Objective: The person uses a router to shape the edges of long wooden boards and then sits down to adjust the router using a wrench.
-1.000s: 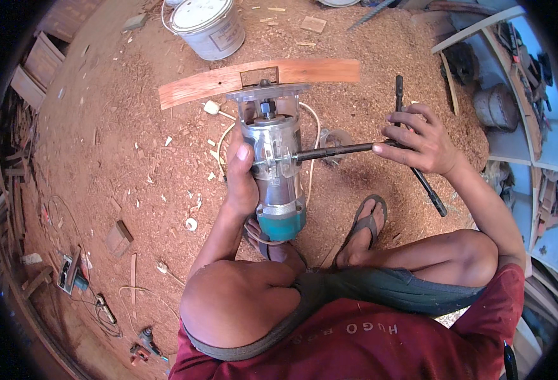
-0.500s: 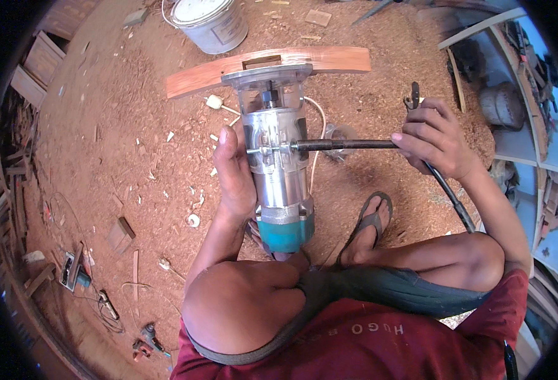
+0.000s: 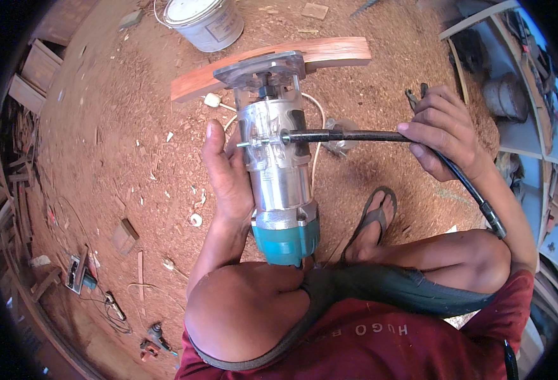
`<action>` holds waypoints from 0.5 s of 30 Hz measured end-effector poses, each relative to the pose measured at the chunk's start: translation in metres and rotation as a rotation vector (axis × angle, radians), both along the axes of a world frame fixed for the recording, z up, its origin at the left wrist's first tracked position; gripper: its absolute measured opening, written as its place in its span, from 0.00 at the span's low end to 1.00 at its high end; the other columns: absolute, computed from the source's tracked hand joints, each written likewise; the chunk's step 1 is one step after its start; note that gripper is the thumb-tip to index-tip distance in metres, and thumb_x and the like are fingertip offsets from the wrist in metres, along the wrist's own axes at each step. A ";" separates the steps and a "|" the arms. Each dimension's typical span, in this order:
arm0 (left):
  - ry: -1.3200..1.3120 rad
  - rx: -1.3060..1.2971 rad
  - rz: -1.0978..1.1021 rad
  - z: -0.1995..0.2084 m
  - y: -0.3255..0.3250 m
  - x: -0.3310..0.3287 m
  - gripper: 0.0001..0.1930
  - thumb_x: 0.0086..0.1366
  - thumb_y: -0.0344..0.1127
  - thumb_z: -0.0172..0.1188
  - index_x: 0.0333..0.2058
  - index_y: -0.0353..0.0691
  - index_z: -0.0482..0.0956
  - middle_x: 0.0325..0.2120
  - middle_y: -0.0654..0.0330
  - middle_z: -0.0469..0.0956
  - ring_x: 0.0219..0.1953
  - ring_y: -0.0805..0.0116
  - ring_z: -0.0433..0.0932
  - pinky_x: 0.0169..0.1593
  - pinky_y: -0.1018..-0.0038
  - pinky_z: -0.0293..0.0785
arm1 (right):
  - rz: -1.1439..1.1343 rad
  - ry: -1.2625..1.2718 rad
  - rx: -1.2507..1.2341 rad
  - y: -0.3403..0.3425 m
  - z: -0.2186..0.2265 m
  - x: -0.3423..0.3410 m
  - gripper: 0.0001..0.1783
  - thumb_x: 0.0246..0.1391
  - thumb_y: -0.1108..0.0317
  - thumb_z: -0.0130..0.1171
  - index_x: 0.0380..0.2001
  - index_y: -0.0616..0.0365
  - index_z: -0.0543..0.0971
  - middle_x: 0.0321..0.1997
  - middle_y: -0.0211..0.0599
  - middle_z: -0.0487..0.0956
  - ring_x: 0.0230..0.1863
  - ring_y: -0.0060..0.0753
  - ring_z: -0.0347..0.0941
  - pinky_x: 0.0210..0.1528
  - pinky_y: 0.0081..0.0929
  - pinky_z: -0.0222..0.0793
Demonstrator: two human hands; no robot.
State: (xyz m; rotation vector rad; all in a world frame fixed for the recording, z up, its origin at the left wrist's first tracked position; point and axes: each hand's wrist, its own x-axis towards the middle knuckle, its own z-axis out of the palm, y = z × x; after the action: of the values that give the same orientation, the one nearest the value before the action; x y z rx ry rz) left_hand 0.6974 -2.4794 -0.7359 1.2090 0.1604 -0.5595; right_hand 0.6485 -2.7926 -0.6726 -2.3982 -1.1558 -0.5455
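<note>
My left hand (image 3: 229,177) cups a trim router (image 3: 279,183) from its left side and underneath, thumb up along the casing. The router has a silver body, a teal end cap, and a clear base with a flat plate at the far end. In my right hand (image 3: 447,136) is a black multi-armed socket wrench (image 3: 361,135). One wrench arm reaches left to the clamp screw (image 3: 263,143) on the router base; another slants down toward my right knee. Beyond the router lies a curved wooden piece (image 3: 339,50), partly hidden by the base plate.
A white bucket (image 3: 212,31) stands at the far left on the shavings-strewn floor. Shelves (image 3: 519,136) with a metal pot (image 3: 506,98) line the right. A drill (image 3: 158,335), a wood block (image 3: 125,236) and cords lie at left. A white plug (image 3: 212,99) sits near the router.
The router has tilted slightly, its base end shifting left and its teal cap coming nearer. My right hand and the wrench have moved a little right and the wrench arm slightly up.
</note>
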 end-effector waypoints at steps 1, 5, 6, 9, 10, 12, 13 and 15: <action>0.025 -0.004 -0.010 0.005 -0.001 0.000 0.49 0.65 0.75 0.36 0.59 0.27 0.68 0.49 0.52 0.77 0.50 0.64 0.75 0.57 0.69 0.68 | 0.003 0.000 0.006 0.000 0.000 0.000 0.20 0.44 0.76 0.62 0.45 0.62 0.79 0.25 0.37 0.73 0.26 0.40 0.70 0.32 0.38 0.65; 0.037 -0.006 -0.014 0.008 -0.004 -0.001 0.51 0.63 0.76 0.36 0.59 0.27 0.67 0.49 0.51 0.77 0.51 0.63 0.74 0.58 0.69 0.66 | -0.022 0.090 0.037 -0.002 0.000 0.000 0.17 0.47 0.74 0.59 0.44 0.63 0.79 0.24 0.38 0.72 0.24 0.40 0.68 0.29 0.37 0.62; 0.042 -0.001 -0.005 0.008 -0.003 -0.001 0.51 0.63 0.77 0.36 0.59 0.27 0.67 0.49 0.51 0.77 0.51 0.63 0.74 0.58 0.69 0.66 | -0.022 0.110 0.051 -0.003 0.000 0.001 0.17 0.48 0.73 0.59 0.44 0.63 0.79 0.24 0.38 0.72 0.24 0.40 0.67 0.29 0.37 0.61; 0.081 -0.048 -0.027 -0.003 0.001 0.001 0.50 0.63 0.75 0.38 0.59 0.28 0.67 0.49 0.50 0.76 0.48 0.62 0.75 0.56 0.68 0.68 | -0.050 0.177 0.082 -0.004 -0.002 -0.001 0.15 0.51 0.72 0.57 0.43 0.65 0.79 0.23 0.39 0.71 0.24 0.40 0.67 0.29 0.38 0.61; 0.077 -0.114 -0.084 -0.005 0.004 0.002 0.48 0.63 0.73 0.40 0.58 0.28 0.67 0.49 0.49 0.76 0.47 0.62 0.76 0.55 0.67 0.70 | -0.065 0.201 0.089 -0.005 -0.003 -0.001 0.15 0.52 0.72 0.57 0.43 0.65 0.79 0.23 0.40 0.71 0.24 0.41 0.67 0.29 0.38 0.61; 0.082 -0.236 -0.147 -0.004 0.005 0.002 0.43 0.63 0.68 0.44 0.58 0.29 0.67 0.48 0.48 0.76 0.44 0.60 0.77 0.51 0.66 0.73 | -0.092 0.251 0.124 -0.006 -0.006 -0.002 0.14 0.54 0.72 0.57 0.43 0.66 0.79 0.22 0.40 0.71 0.24 0.41 0.67 0.29 0.39 0.61; 0.091 -0.291 -0.152 0.000 0.004 0.000 0.41 0.62 0.64 0.46 0.58 0.30 0.66 0.47 0.48 0.76 0.43 0.59 0.78 0.49 0.65 0.75 | -0.105 0.275 0.142 -0.007 -0.007 -0.003 0.14 0.54 0.71 0.57 0.44 0.66 0.79 0.22 0.41 0.71 0.24 0.41 0.67 0.29 0.39 0.61; 0.108 -0.334 -0.143 0.009 0.000 -0.002 0.38 0.60 0.58 0.49 0.59 0.31 0.65 0.45 0.47 0.76 0.40 0.58 0.79 0.46 0.64 0.78 | -0.151 0.352 0.152 -0.006 -0.004 -0.005 0.14 0.56 0.71 0.56 0.44 0.66 0.79 0.26 0.44 0.75 0.27 0.44 0.70 0.31 0.39 0.65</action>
State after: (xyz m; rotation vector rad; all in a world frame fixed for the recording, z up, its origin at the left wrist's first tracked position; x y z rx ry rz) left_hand 0.6949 -2.4795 -0.7269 0.8695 0.0680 -0.7451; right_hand 0.6431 -2.7989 -0.6770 -2.3397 -0.7609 -0.2319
